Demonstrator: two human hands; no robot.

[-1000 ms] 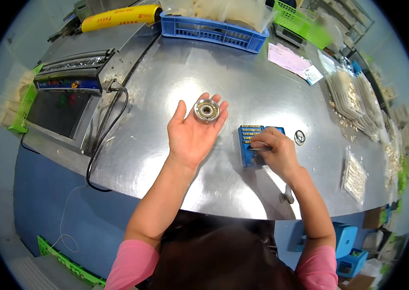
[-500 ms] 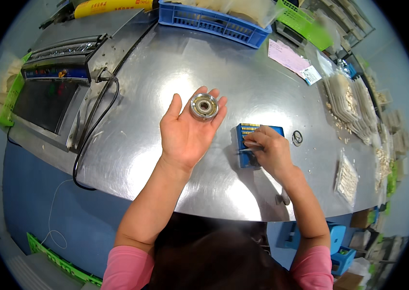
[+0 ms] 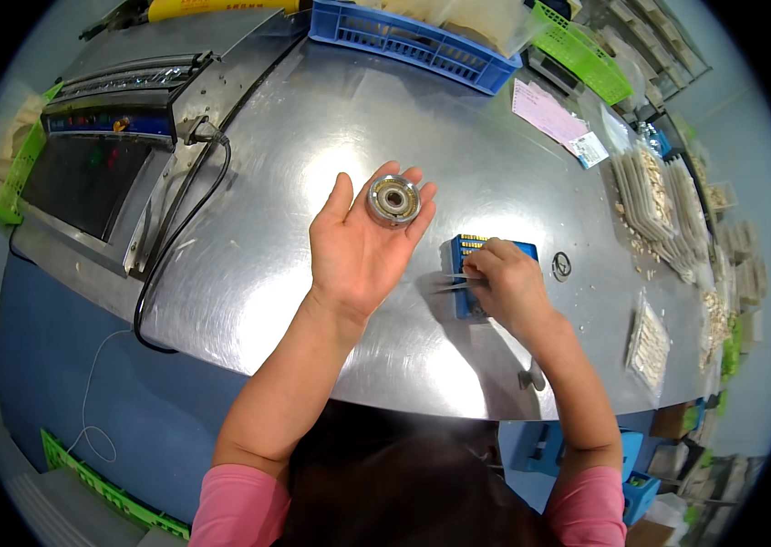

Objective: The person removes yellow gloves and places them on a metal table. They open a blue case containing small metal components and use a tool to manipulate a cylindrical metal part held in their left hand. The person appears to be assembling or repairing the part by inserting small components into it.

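Note:
My left hand [image 3: 355, 251] is palm up, its fingers slightly curled under a round metal wheel [image 3: 393, 200] with a hole in its centre. The wheel rests on the fingers. To the right, my right hand [image 3: 507, 281] pinches a pair of metal tweezers [image 3: 455, 286], whose two prongs point left and stand apart. Between the prong tips I cannot make out anything. Beneath that hand lies a shallow blue box [image 3: 469, 308] with rows of small yellow pieces [image 3: 470, 243], partly hidden by the fingers. A thin dark ring [image 3: 561, 265] lies to the right of the box.
A metal machine [image 3: 121, 137] with a black cable [image 3: 162, 239] stands on the left of the steel table [image 3: 248, 242]. A blue crate [image 3: 417, 45] sits at the back, near pink paper [image 3: 548, 111]. Filled clear packs [image 3: 648, 196] lie at the right.
The tweezers' prongs now reach farther left past the box and are more clearly apart. My left hand still bears the wheel. The whole view has shifted slightly.

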